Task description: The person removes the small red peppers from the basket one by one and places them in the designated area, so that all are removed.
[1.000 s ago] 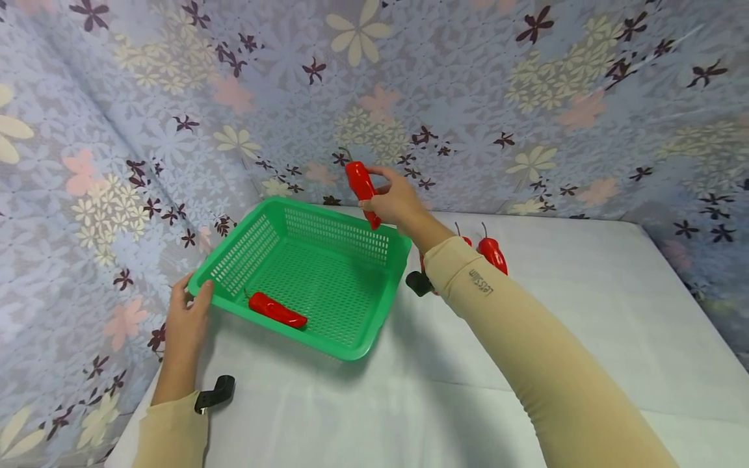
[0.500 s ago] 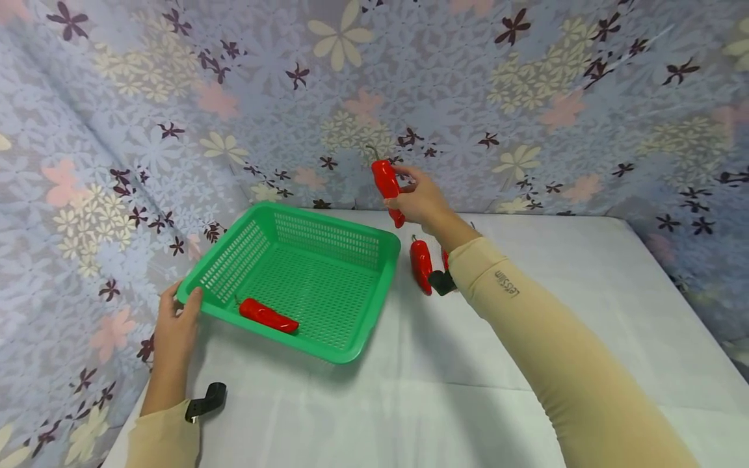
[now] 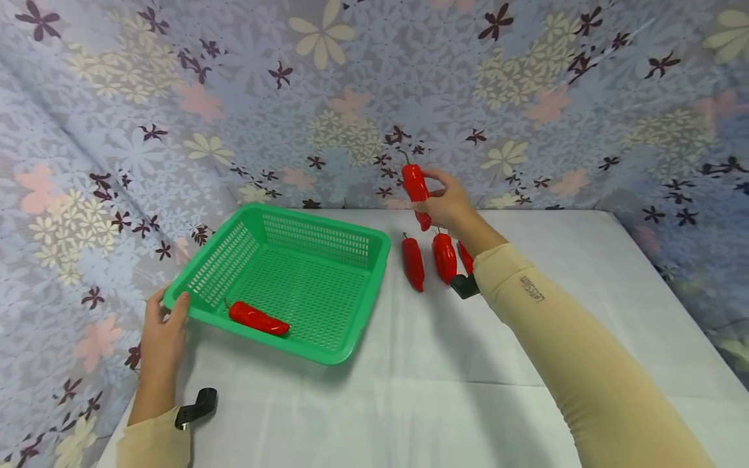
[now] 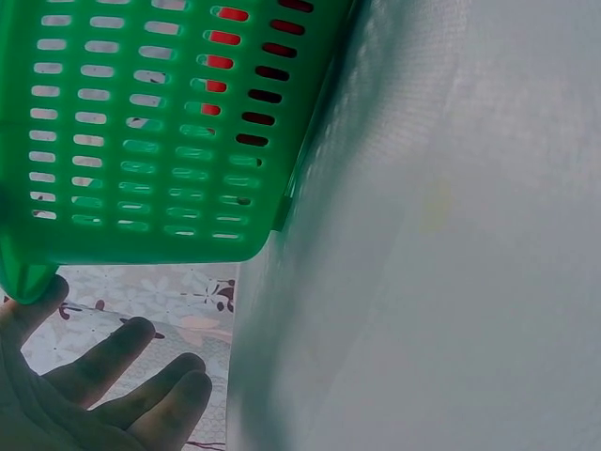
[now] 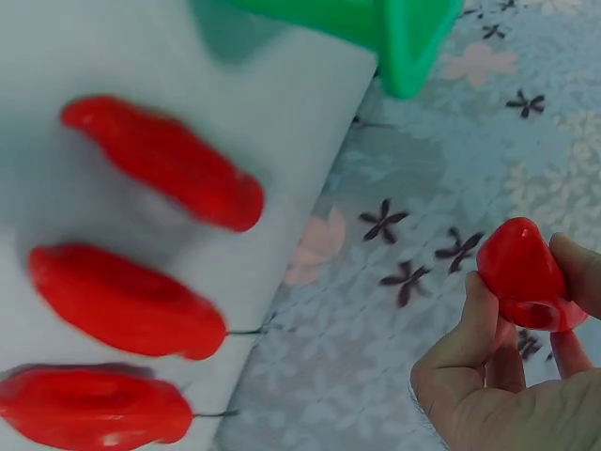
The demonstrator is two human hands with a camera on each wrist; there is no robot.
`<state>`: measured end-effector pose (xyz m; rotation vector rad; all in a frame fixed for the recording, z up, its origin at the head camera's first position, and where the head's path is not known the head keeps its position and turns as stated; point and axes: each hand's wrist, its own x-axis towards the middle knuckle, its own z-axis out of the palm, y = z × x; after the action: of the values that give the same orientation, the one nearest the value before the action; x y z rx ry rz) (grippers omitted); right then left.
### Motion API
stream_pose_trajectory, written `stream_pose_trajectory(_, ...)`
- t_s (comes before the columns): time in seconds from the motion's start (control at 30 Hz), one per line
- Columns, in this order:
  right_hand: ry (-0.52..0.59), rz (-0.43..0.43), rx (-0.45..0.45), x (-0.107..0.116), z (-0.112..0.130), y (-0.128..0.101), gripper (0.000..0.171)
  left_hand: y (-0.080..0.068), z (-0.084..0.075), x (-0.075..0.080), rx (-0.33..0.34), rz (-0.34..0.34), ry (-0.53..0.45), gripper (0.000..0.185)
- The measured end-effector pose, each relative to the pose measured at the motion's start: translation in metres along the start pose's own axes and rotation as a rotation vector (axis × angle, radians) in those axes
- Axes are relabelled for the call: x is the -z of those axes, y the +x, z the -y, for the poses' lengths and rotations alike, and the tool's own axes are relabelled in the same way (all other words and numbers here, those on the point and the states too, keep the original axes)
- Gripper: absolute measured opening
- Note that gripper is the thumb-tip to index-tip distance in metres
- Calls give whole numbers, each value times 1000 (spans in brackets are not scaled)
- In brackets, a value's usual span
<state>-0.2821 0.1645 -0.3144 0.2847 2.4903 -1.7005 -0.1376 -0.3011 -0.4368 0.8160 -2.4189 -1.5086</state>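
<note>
In the head view my left hand (image 3: 162,331) grips the near left corner of a green plastic basket (image 3: 374,292), thumb on the rim. One red chili pepper (image 3: 257,318) lies inside along the near wall. The left wrist view shows the basket's slotted side (image 4: 113,122) and my other fingers (image 4: 113,362) spread below it. Raised above the table, my right hand (image 3: 447,205) pinches another red chili pepper (image 3: 415,184), stem up. Below it three red chili peppers (image 5: 122,301) lie in a row on the table, partly covered by my right wrist in the head view.
A white cloth (image 3: 386,416) covers the table. Flower-patterned fabric (image 3: 374,97) hangs behind and at both sides. A black wrist camera (image 3: 199,406) sticks out from my left wrist, and a second one (image 3: 464,286) from my right.
My right hand has carried its chili pepper rightward, from over the basket's back right rim to above the chili peppers on the table. My left hand keeps its grip, while the head view has shifted.
</note>
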Motion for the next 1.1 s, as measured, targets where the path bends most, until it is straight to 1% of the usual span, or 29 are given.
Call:
stream_pose_trajectory(0.13,-2,-16,-36,13,-13,1,73,-1,0,0,5,1,-9,73)
stream_pose_trajectory(0.4,12,-55,-84,36,-45,3,76,-2,1,0,2,-6,12,73)
stream_pose_trajectory(0.5,0,-72,-98,43,-56,3,76,-2,1,-1,16,-12,7,71)
stream_pose_trajectory(0.67,-2,-106,-147,54,-76,3,77,-3,0,-2,16,-32,-1,71)
stream_pose_trajectory(0.9,42,-131,-215,72,-109,4,80,-2,0,-2,21,-35,2,70)
stream_pose_trajectory(1.1,69,-153,-265,83,-136,2,83,-2,0,-2,24,-36,9,70)
